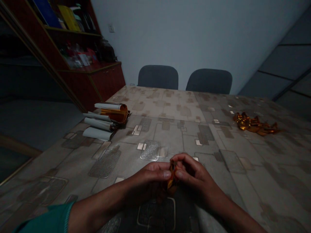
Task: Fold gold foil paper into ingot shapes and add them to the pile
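Both my hands meet low over the near middle of the table. My left hand (152, 176) and my right hand (194, 173) pinch a small piece of gold foil paper (172, 181) between thumbs and fingertips. The fingers of both hands are curled closed around it, and most of the piece is hidden by them. A teal sleeve covers my left forearm at the bottom left.
Several rolled sheets, white outside and gold inside (107, 120), lie at the left of the patterned table (170, 129). A heap of folded gold foil pieces (255, 124) lies at the right. Two dark chairs (157, 77) stand behind the table; a red shelf unit (80, 55) is at left.
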Demonstrator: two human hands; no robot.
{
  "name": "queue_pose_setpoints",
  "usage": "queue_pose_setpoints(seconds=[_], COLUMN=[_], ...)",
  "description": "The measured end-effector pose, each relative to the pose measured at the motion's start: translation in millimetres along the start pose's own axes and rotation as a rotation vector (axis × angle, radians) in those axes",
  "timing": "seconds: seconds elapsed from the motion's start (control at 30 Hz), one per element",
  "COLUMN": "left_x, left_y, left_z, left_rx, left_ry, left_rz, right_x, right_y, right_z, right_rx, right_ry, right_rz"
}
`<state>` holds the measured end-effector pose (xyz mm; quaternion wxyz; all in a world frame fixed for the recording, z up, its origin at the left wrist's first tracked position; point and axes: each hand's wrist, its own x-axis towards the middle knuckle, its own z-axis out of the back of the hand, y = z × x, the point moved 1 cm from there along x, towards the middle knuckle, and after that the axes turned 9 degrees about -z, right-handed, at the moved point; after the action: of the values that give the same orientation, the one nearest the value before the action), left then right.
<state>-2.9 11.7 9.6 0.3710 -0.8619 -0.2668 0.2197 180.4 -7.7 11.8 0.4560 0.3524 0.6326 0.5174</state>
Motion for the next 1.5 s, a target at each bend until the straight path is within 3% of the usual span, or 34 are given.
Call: queue_pose_setpoints(seconds=[0.13,0.3,0.43,0.6,0.73,0.87,1.1,1.5], left_x=[2,2,2,2,3,3,3,5], left_y=[-1,-1,1,2,4,6,3,7], left_z=[1.2,2.2,3.1,1.0,2.7,5.5,3.9,6.3], left_rx=[-0.018,-0.057,-0.064,0.058,0.087,0.081,0.107,0.154], left_ry=[-0.075,-0.129,-0.158,-0.142,-0.129,-0.135,-0.162,-0.128], left_rz=[-0.089,-0.131,-0.131,-0.158,-0.167,-0.163,-0.232,-0.227], right_x=[-4,-8,-8,-5,-2,-4,-3,-2], right_y=[14,27,25,19,18,20,13,6], right_z=[3,6,6,6,6,5,10,16], right_rx=[-0.149,-0.443,-0.407,-0.392,-0.391,-0.362,0.077,0.215], right_ry=[-0.13,-0.07,-0.035,-0.099,-0.141,-0.099,-0.067,0.105], right_rz=[0.076,0.247,0.248,0.166,0.189,0.209,-0.059,-0.356])
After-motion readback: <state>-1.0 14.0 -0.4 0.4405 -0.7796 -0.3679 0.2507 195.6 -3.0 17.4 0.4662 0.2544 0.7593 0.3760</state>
